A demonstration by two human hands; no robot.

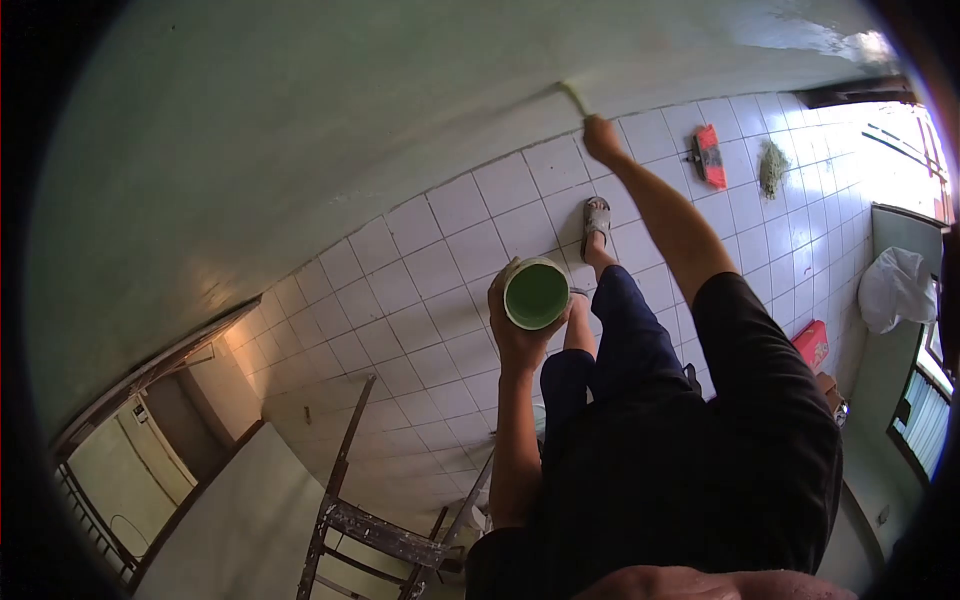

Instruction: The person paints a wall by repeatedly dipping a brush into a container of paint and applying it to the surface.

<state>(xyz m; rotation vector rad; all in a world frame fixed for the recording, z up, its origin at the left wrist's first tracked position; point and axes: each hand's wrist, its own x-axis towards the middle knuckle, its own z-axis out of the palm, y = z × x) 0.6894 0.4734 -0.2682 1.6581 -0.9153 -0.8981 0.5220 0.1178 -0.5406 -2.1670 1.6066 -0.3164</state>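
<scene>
My left hand (515,345) is wrapped around a round container of green paint (537,297), held in front of my body with its mouth facing up toward me. My right arm is stretched out toward the pale green wall (300,110). My right hand (603,138) is closed on the handle of a paintbrush (573,96). The brush's tip is at the wall, low down near the floor line; its bristles are small and blurred.
White floor tiles (440,270) lie under my feet. A red and black object (710,157) and a greenish clump (772,168) rest on them at the right. A paint-spattered ladder (385,527) stands at lower left. A white plastic bag (895,288) is at far right.
</scene>
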